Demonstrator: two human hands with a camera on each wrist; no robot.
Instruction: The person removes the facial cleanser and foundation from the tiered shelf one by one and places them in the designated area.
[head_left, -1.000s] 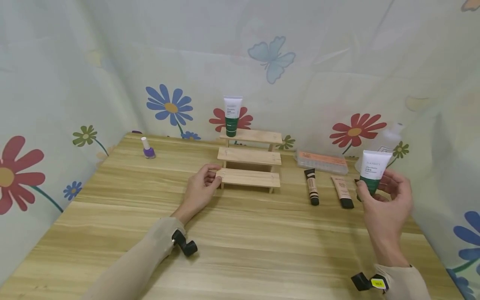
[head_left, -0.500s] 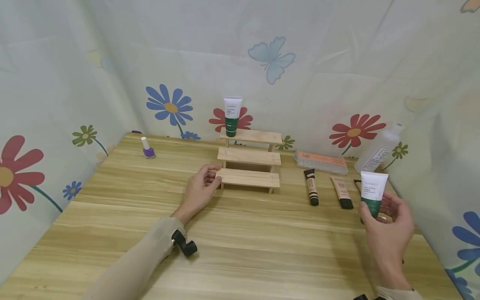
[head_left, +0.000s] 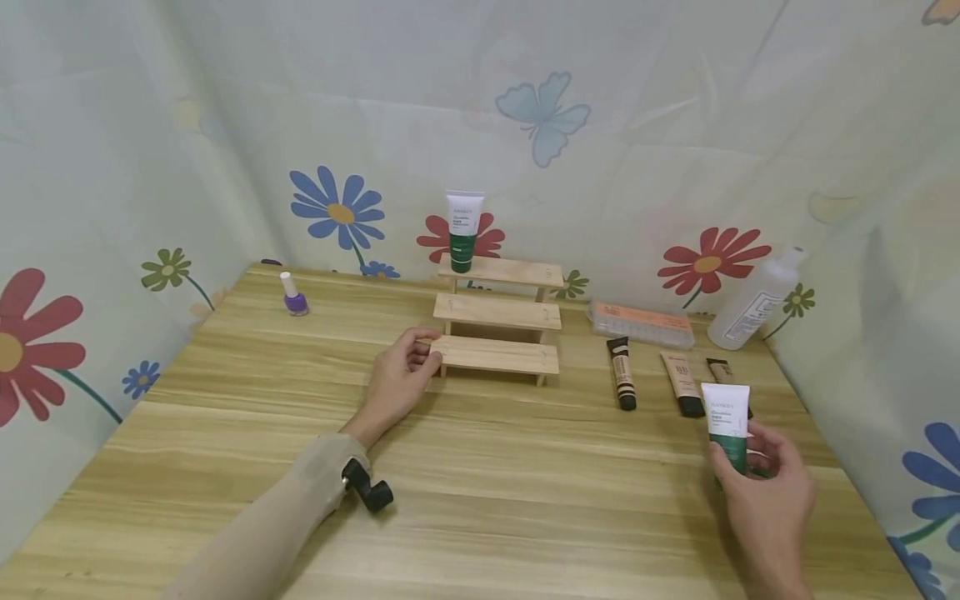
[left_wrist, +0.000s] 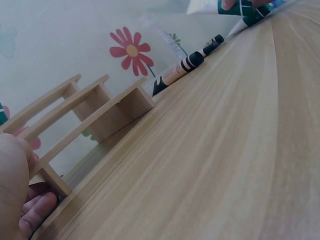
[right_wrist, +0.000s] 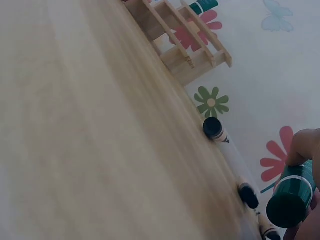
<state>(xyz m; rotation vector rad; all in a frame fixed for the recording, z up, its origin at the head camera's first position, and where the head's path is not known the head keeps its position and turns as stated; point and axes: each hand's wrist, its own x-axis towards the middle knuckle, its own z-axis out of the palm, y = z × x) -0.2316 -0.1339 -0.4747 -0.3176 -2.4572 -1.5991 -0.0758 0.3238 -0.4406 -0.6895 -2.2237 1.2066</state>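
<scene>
My left hand (head_left: pixel 401 375) grips the left end of the lowest step of a three-tier wooden display stand (head_left: pixel 495 354). In the left wrist view its fingers lie around the end of that step (left_wrist: pixel 95 117). My right hand (head_left: pixel 772 492) holds a white and green squeeze tube (head_left: pixel 726 417) upright, cap down, above the table at the right. The tube's dark green cap (right_wrist: pixel 287 207) shows in the right wrist view. A matching white and green tube (head_left: pixel 462 229) stands on the left of the top step.
Right of the stand lie a black-and-beige tube (head_left: pixel 622 373), a beige BB cream tube (head_left: pixel 682 383) and a partly covered dark-ended tube (head_left: pixel 720 369). Behind them are a clear plastic case (head_left: pixel 642 323) and a leaning white bottle (head_left: pixel 757 296). Purple nail polish (head_left: pixel 295 300) stands back left.
My right hand has brought its squeeze tube down and nearer to me, uncovering the white bottle and part of the dark-ended tube. The left hand keeps its place on the stand.
</scene>
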